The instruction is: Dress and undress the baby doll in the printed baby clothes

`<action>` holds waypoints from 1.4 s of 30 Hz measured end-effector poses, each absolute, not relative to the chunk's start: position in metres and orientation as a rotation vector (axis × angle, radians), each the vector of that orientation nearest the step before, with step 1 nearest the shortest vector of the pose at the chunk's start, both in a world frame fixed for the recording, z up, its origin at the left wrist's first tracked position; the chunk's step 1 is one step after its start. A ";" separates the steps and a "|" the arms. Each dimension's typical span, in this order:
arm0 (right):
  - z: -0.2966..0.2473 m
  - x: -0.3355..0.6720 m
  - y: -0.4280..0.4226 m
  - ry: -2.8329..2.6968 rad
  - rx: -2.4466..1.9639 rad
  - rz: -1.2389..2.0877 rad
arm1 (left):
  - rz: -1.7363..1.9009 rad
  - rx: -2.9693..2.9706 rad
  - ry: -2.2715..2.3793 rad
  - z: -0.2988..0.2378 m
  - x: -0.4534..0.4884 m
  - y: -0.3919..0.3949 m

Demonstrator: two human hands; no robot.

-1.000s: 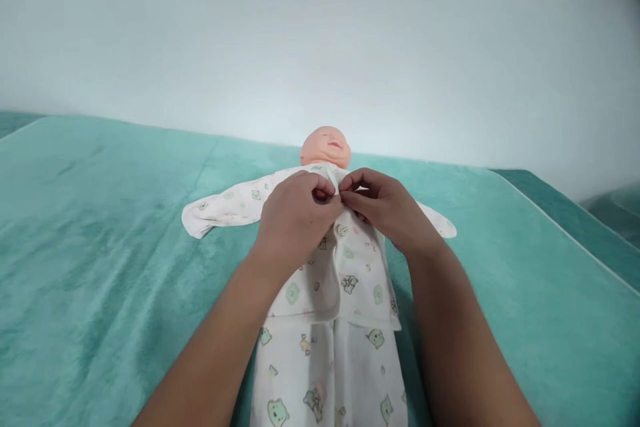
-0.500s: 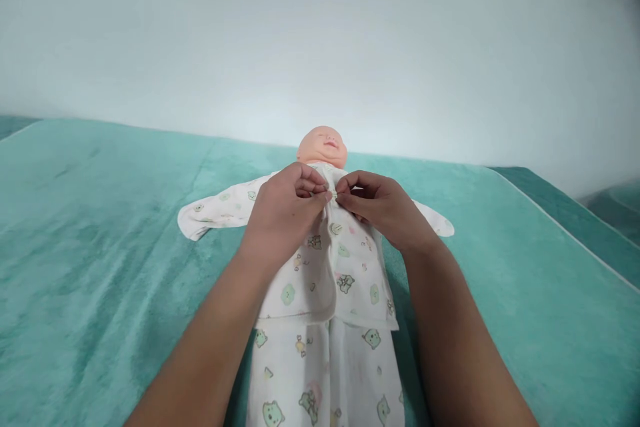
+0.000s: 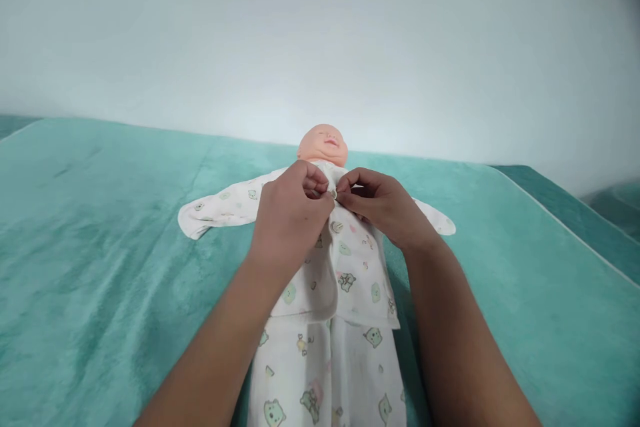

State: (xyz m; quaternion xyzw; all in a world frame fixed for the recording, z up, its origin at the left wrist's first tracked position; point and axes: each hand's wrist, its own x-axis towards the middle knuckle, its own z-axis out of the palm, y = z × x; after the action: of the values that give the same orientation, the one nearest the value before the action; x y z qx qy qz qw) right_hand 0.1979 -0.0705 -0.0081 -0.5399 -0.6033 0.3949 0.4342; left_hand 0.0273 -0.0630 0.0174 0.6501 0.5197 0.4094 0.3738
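Note:
A baby doll (image 3: 324, 142) lies on its back with its head away from me. It wears a white baby shirt (image 3: 356, 280) with a green bear print, sleeves spread to both sides, and matching trousers (image 3: 363, 373). My left hand (image 3: 295, 207) is closed, thumb and fingers pinching the shirt's front edge just below the neck. Opposite it, my right hand (image 3: 377, 203) pinches the other side of the same opening. A small pale button (image 3: 334, 193) shows between the fingertips. Below the hands the two front edges lie together. The fingers partly hide the fabric they grip.
A green plush cover (image 3: 125, 227) spreads under the doll, with creases at the left. Behind it rises a pale wall (image 3: 320, 33). A darker green strip (image 3: 565, 213) runs along the right side beyond a light seam.
My left hand has shifted slightly to the right, its thumb now closer to the button. The right hand keeps nearly the same place and pinch.

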 end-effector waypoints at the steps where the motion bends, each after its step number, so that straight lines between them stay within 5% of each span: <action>1: -0.008 0.198 -0.070 -1.502 -1.342 0.987 | 1.052 1.658 1.329 0.017 0.028 -0.063; 13: -0.007 0.195 -0.069 -1.387 -1.298 1.053 | 0.968 1.582 1.204 0.013 0.020 -0.054; 30: -0.010 0.192 -0.067 -1.360 -1.308 0.988 | 1.083 2.193 1.400 -0.006 0.022 -0.046; 42: -0.020 0.178 -0.061 -1.490 -1.326 0.395 | 0.830 2.237 1.355 -0.015 0.020 -0.037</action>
State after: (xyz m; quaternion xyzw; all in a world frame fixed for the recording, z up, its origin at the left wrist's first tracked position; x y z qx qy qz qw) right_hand 0.1776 -0.0607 -0.0200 -0.5544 -0.6233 0.1654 0.5262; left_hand 0.0201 -0.0373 -0.0148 0.7992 0.4841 0.2965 0.1973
